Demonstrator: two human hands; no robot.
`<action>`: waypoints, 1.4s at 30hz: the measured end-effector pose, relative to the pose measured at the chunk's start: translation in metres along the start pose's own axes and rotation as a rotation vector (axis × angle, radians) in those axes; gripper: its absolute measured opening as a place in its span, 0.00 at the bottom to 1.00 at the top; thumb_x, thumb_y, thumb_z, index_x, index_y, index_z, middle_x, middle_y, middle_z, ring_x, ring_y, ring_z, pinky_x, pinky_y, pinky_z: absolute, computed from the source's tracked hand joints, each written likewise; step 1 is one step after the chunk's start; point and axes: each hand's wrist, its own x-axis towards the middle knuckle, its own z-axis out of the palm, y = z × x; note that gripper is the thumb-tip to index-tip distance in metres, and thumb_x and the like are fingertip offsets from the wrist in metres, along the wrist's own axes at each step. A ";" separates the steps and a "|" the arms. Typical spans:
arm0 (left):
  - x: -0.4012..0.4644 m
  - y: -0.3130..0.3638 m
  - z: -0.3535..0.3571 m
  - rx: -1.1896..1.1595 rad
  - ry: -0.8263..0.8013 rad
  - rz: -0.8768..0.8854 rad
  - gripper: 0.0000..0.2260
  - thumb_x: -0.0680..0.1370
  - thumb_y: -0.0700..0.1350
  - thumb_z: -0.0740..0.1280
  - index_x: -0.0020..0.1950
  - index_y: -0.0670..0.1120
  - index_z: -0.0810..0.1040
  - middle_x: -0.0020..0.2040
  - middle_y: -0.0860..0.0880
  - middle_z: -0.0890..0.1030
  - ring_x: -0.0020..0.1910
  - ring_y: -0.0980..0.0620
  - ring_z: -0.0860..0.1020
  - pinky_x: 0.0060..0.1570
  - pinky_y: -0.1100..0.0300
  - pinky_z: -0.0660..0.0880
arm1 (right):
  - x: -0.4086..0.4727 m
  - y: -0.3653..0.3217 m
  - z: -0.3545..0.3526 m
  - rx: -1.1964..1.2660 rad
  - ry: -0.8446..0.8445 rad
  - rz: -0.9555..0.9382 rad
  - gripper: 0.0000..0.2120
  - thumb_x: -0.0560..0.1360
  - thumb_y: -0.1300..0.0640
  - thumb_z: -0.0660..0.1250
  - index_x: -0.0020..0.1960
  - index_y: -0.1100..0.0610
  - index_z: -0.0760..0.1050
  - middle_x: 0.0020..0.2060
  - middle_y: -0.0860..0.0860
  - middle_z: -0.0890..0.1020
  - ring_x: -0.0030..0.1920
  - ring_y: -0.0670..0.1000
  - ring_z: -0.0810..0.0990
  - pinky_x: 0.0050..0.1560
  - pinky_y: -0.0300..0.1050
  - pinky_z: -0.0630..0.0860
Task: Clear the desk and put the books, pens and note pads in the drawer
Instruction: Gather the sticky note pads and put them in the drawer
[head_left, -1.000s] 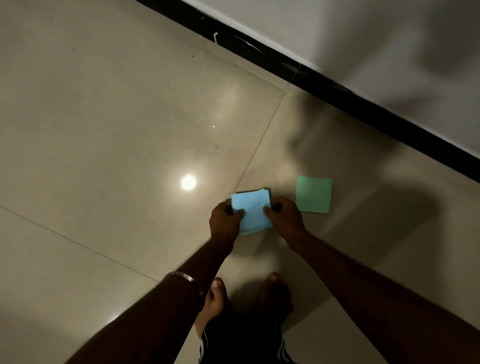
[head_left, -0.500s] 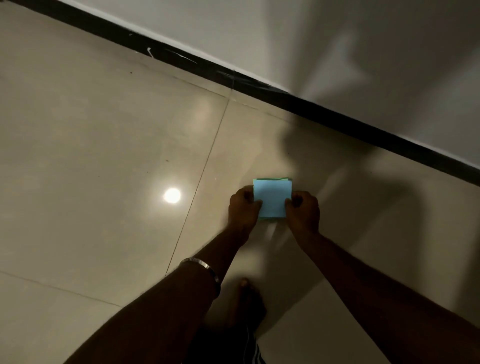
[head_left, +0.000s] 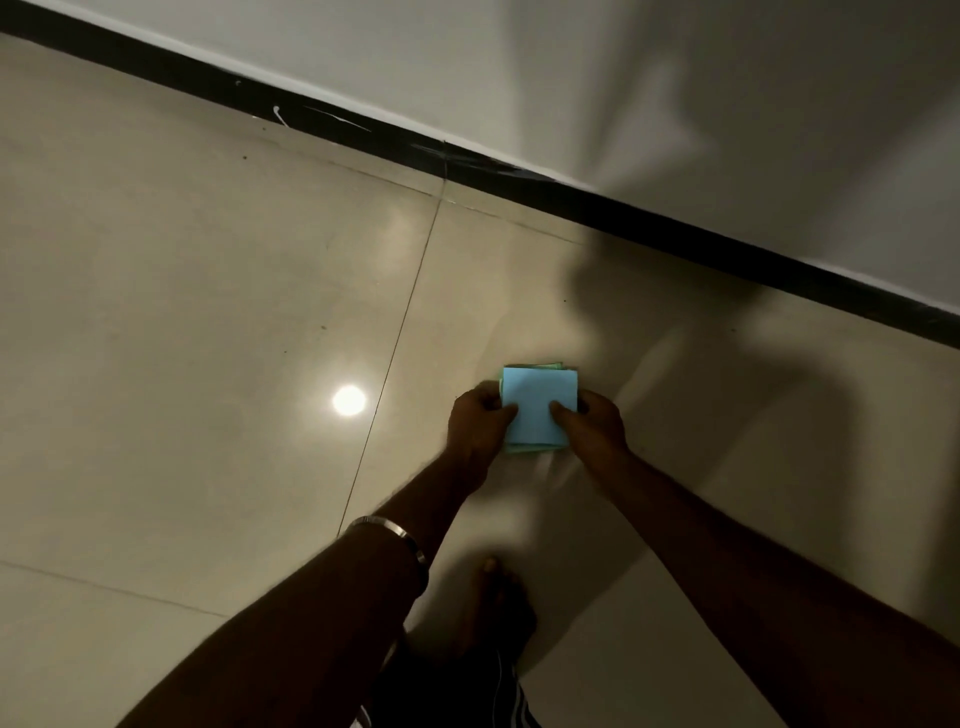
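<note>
— Note pads up over the floor, pinched by left hand and right hand, thumbs on top.
— Loose stack, green edges askew; could slip and scatter if jostled.

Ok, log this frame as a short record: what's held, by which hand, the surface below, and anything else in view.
held: stack of note pads, blue on top, green edges beneath
left hand: grips the stack's left edge
right hand: grips the right edge
surface: glossy tiled floor
other: black skirting, bracelet on left wrist
drawer: not visible
</note>
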 end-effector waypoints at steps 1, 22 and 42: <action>-0.003 0.001 -0.001 -0.007 -0.005 -0.011 0.10 0.76 0.36 0.66 0.57 0.40 0.79 0.49 0.44 0.80 0.49 0.47 0.79 0.51 0.53 0.79 | -0.003 0.000 0.001 0.020 -0.010 0.003 0.15 0.77 0.62 0.67 0.62 0.64 0.76 0.54 0.58 0.81 0.48 0.51 0.78 0.32 0.31 0.72; -0.079 0.019 -0.054 -0.004 -0.107 -0.084 0.13 0.80 0.38 0.60 0.63 0.41 0.72 0.59 0.40 0.77 0.54 0.45 0.76 0.56 0.46 0.76 | -0.094 -0.027 -0.008 0.198 -0.271 0.052 0.21 0.78 0.60 0.65 0.69 0.57 0.64 0.59 0.55 0.76 0.56 0.54 0.77 0.50 0.50 0.78; -0.180 0.012 -0.111 0.068 0.043 0.015 0.07 0.76 0.35 0.65 0.54 0.40 0.77 0.46 0.48 0.80 0.45 0.49 0.77 0.42 0.59 0.74 | -0.212 -0.029 -0.016 0.250 -0.345 0.055 0.17 0.74 0.65 0.68 0.62 0.56 0.75 0.53 0.54 0.82 0.49 0.57 0.83 0.34 0.45 0.80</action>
